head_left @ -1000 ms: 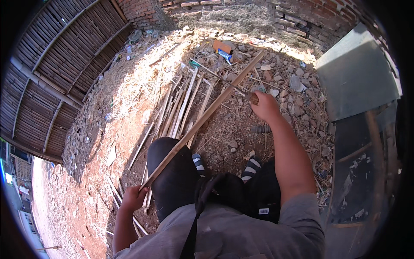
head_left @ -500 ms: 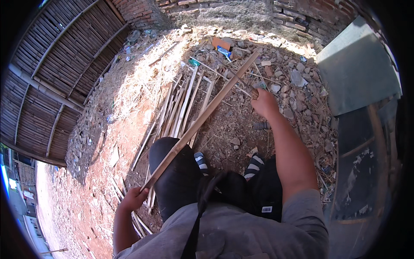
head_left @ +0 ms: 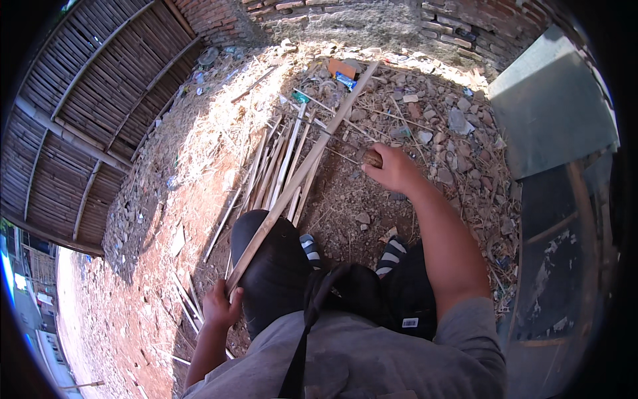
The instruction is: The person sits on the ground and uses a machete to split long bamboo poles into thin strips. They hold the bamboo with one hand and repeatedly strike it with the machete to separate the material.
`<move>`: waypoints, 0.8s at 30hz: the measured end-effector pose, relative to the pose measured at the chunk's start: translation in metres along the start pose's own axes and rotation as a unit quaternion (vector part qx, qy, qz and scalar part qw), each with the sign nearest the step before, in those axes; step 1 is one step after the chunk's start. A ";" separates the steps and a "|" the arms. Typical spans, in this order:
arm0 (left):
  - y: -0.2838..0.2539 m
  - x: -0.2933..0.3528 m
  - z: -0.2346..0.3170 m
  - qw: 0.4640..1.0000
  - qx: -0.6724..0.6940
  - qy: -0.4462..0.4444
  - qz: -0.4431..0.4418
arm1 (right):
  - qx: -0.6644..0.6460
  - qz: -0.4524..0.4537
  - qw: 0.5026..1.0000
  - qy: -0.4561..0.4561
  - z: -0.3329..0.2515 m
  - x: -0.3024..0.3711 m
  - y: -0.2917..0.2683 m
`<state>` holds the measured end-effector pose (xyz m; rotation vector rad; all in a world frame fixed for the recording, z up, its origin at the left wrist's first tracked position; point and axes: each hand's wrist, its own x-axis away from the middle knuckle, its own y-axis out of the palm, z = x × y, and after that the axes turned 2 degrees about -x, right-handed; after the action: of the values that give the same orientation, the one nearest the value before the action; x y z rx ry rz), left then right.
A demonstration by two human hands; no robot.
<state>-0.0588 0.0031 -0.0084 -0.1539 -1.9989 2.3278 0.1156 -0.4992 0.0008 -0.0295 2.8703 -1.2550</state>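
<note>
My left hand [head_left: 220,307] is closed around the near end of a long, flat bamboo strip [head_left: 297,179]. The strip slants away to the far right, passing over my left knee. In my right hand [head_left: 399,171] is the wooden handle of a knife [head_left: 369,157]. Its thin dark blade points left and reaches the strip beyond the strip's middle; whether it cuts into the strip I cannot tell. Below and beyond the strip lies a bundle of narrow bamboo strips [head_left: 258,178] on the ground.
More thin strips [head_left: 187,299] lie beside my left forearm. Broken bricks and stones [head_left: 458,143] cover the ground at the right. A bamboo-slat wall [head_left: 100,86] stands at the left, a brick wall [head_left: 345,26] at the back, and a grey panel [head_left: 555,106] leans at the right.
My right hand has moved left and a little nearer with the knife. The strip's far end has swung left, and my left hand has shifted slightly right.
</note>
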 end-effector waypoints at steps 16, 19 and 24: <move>-0.035 -0.013 -0.014 0.966 0.168 -0.053 -0.189 | 0.204 -0.120 0.968 -0.089 -0.066 0.016 0.021; -0.022 -0.013 -0.017 0.971 0.163 -0.039 -0.172 | 0.119 -0.082 0.989 -0.027 -0.026 -0.001 0.021; -0.025 -0.016 -0.015 0.967 0.168 -0.046 -0.188 | 0.072 -0.069 0.993 -0.066 -0.026 0.001 0.031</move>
<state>-0.0411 0.0191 0.0142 0.3281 -1.4685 2.3972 0.1142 -0.4595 -0.0042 -0.3030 2.6996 -1.4224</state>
